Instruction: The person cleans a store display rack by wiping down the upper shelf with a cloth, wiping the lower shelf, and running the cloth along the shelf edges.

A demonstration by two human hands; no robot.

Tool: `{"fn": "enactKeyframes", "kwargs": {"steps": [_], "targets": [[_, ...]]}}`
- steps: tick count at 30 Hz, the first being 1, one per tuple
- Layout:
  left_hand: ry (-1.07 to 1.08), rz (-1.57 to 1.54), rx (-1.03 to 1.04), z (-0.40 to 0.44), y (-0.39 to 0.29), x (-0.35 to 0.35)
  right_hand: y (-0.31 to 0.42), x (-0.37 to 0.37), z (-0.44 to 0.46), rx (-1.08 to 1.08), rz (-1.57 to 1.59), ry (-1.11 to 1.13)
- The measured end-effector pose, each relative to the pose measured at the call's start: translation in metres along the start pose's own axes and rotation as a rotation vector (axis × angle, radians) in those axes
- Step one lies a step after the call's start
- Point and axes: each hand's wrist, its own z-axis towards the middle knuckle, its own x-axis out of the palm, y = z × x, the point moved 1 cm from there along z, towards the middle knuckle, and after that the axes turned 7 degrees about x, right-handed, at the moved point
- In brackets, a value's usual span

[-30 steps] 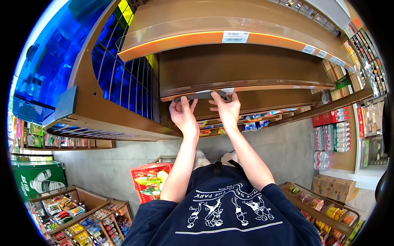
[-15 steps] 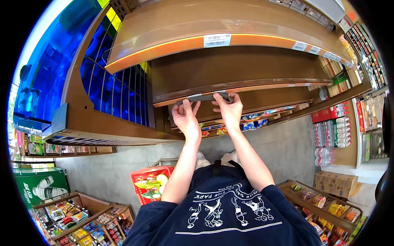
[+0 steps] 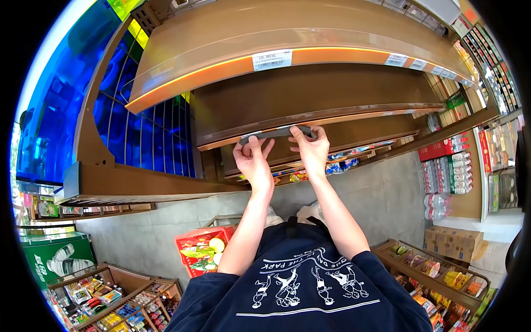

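Note:
A thin dark grey strip (image 3: 275, 133) is stretched between my two hands, in front of the orange front edge of the middle shelf (image 3: 354, 114). My left hand (image 3: 255, 160) pinches its left end with thumb and fingers. The right end is pinched by my right hand (image 3: 310, 146). A white label on the shelf edge shows just above the strip. Higher up, the upper shelf (image 3: 221, 39) carries a white price tag (image 3: 272, 60) on its lit orange edge. Both shelves' visible surfaces are bare brown.
Below, packaged snacks (image 3: 343, 166) line a low shelf. A red basket (image 3: 191, 264) with produce stands on the floor (image 3: 210, 206). Blue panels (image 3: 55, 122) are at left, bottled drinks (image 3: 448, 177) and cardboard boxes (image 3: 452, 243) at right. Snack racks (image 3: 119, 299) stand behind.
The shelves have shifted left in view and the upper price tag now lies nearer the left. My hands, still gripping the strip, have moved slightly right in view.

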Motion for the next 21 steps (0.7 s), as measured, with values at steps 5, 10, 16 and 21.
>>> {"fn": "enactKeyframes", "kwargs": {"steps": [5,10,16,21], "targets": [[0.011,0.002,-0.002,-0.004,0.004,0.005,0.001,-0.007,0.004,0.003,-0.002,-0.005],[0.004,0.016,-0.020,-0.009,0.005,0.012,0.006,-0.013,0.007,0.010,-0.046,0.007],[-0.001,0.028,-0.023,-0.013,0.009,0.020,0.011,-0.020,0.010,0.001,-0.047,0.007],[0.010,0.045,-0.022,-0.016,0.011,0.025,0.013,-0.026,0.014,-0.017,-0.055,0.026]]}}
